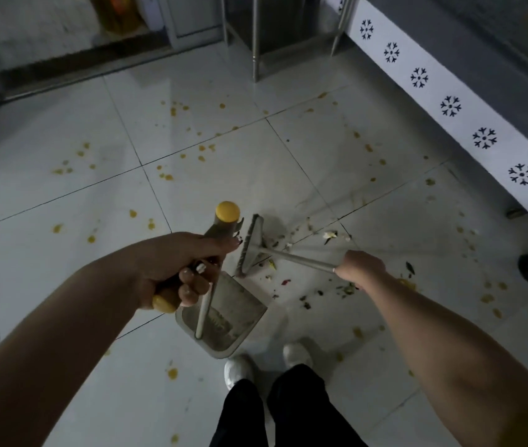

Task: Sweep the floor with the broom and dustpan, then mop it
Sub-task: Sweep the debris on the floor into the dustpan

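The dustpan (245, 305) was gripped by its yellow-capped handle in the left hand (178, 269), its tray set on the tiled floor (62, 188), while the broom (251, 248), its shaft clasped in the right hand (361, 269), was lowered just beside it among scattered scraps (330, 235).

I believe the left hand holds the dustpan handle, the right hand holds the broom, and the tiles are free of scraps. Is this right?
Not quite: the head view shows scraps scattered on the tiles beside the broom. Left hand on dustpan handle, right hand on broom: correct.
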Demonstrator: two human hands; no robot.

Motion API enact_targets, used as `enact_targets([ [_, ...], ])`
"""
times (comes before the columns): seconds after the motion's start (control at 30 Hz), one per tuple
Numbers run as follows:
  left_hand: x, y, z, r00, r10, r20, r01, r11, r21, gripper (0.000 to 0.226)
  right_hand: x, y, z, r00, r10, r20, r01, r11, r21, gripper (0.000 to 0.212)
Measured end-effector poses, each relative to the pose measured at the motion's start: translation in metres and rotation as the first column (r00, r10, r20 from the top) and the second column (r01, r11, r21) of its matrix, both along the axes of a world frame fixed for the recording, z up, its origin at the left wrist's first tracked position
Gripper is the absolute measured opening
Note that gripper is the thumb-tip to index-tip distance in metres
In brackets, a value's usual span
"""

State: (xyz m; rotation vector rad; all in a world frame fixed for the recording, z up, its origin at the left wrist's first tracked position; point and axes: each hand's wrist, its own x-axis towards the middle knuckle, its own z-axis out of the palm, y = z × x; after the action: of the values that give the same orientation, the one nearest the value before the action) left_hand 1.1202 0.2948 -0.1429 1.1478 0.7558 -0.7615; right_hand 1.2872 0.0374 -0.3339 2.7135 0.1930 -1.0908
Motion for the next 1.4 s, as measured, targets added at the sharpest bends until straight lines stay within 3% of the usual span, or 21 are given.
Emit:
enact_targets([
  [0.27, -0.014, -0.040, -0.004, 0.988, 0.149, -0.049, -0.146, 0.988, 0.058, 0.033, 0.014, 0.001, -0.012, 0.957, 0.286, -0.040, -0.289, 0.955, -0.065, 0.019],
  [0.57, 0.020, -0.110, -0.020, 0.948, 0.304, -0.095, -0.295, 0.950, 0.099, 0.037, 0.094, -0.050, -0.007, 0.929, 0.369, -0.015, -0.365, 0.913, -0.180, 0.023],
  [0.83, 0.039, -0.143, -0.029, 0.956, 0.287, -0.066, -0.279, 0.954, 0.108, 0.040, 0.149, -0.092, 0.011, 0.908, 0.411, 0.077, -0.376, 0.884, -0.279, 0.020],
  [1.07, 0.049, -0.158, -0.028, 0.974, 0.219, -0.052, -0.214, 0.973, 0.091, 0.039, 0.148, -0.094, 0.024, 0.902, 0.409, 0.140, -0.385, 0.907, -0.171, 0.031],
  [1.27, 0.049, -0.166, -0.027, 0.975, 0.217, -0.058, -0.211, 0.974, 0.086, 0.033, 0.107, -0.073, 0.013, 0.857, 0.508, 0.082, -0.495, 0.857, -0.143, 0.025],
  [1.4, 0.043, -0.168, -0.027, 0.975, 0.208, -0.085, -0.198, 0.974, 0.106, 0.033, 0.085, -0.082, -0.007, 0.873, 0.488, 0.011, -0.480, 0.862, -0.159, 0.020],
])
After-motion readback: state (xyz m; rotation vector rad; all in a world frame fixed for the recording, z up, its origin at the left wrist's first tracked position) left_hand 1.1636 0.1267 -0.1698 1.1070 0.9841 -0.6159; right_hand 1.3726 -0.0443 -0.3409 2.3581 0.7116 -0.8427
